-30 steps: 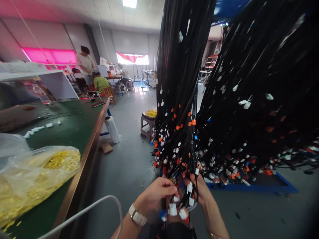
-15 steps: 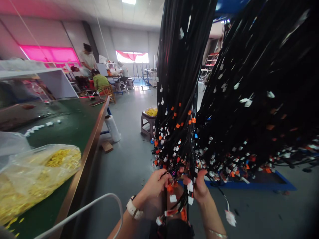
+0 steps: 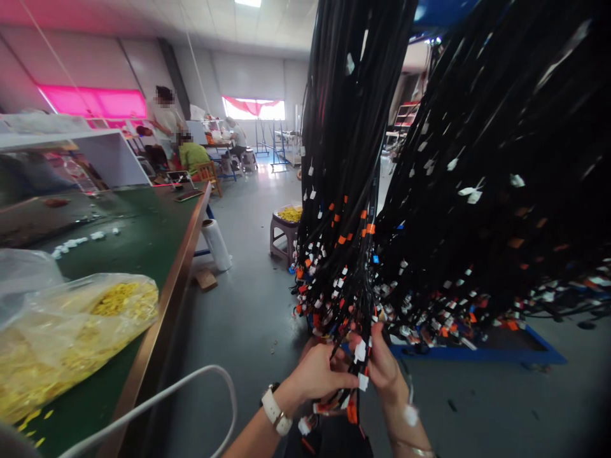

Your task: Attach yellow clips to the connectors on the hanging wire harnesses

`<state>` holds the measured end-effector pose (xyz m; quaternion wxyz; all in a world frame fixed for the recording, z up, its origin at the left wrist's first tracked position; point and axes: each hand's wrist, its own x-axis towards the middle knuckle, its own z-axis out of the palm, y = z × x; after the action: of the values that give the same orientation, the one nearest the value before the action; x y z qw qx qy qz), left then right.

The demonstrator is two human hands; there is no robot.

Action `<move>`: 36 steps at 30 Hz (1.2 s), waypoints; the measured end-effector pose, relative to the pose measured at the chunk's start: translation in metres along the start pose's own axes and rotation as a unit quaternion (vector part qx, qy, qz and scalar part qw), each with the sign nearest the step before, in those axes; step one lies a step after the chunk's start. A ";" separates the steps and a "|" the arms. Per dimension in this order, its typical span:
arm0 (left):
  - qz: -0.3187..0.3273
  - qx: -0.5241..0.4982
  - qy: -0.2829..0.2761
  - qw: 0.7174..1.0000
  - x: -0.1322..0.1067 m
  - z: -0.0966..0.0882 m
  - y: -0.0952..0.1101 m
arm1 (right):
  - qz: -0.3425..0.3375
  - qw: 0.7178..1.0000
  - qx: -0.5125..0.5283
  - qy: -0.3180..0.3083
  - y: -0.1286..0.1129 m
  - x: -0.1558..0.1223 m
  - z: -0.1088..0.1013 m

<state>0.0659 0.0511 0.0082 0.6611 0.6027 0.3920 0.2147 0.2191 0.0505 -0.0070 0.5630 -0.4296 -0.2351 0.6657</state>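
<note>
A thick bundle of black wire harnesses (image 3: 353,127) hangs in front of me, its lower ends crowded with white, orange and red connectors. My right hand (image 3: 383,366) is closed around several strands low on the bundle, its thumb upright beside them. Against the same strands, from the left, lies my left hand (image 3: 317,372), fingers curled round the wires and thumb pointing right at a white connector (image 3: 363,381). Another white connector (image 3: 359,352) sits between the hands. Orange-wrapped wire ends (image 3: 352,410) dangle below; the fingertips behind the wires are partly hidden.
More harnesses (image 3: 501,159) hang at right over a blue frame base (image 3: 482,355). At left, a green-topped table (image 3: 138,222) bears a clear bag of yellow pieces (image 3: 114,302). A stool (image 3: 281,235), a plastic-film roll (image 3: 217,245) and a white cable (image 3: 157,404) are nearby. Several people sit or stand behind.
My left hand has moved right and slightly down, from the connectors at the left onto the strands by my right hand. A loose white connector at right has swung toward my right forearm.
</note>
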 end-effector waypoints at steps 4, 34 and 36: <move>0.023 0.043 -0.002 0.999 0.005 0.000 -0.007 | -0.024 1.000 0.013 0.014 0.000 -0.005 -0.003; 0.048 -0.005 0.143 0.988 0.013 0.010 -0.021 | 0.010 1.000 0.008 -0.008 -0.025 -0.026 0.001; 0.034 0.030 0.154 0.987 0.013 0.010 -0.022 | 0.009 1.000 0.014 -0.009 -0.024 -0.026 0.002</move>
<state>0.0773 0.0504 -0.0166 0.5671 0.5948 0.4746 0.3152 0.2301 0.0325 0.0213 0.5611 -0.4177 -0.2267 0.6777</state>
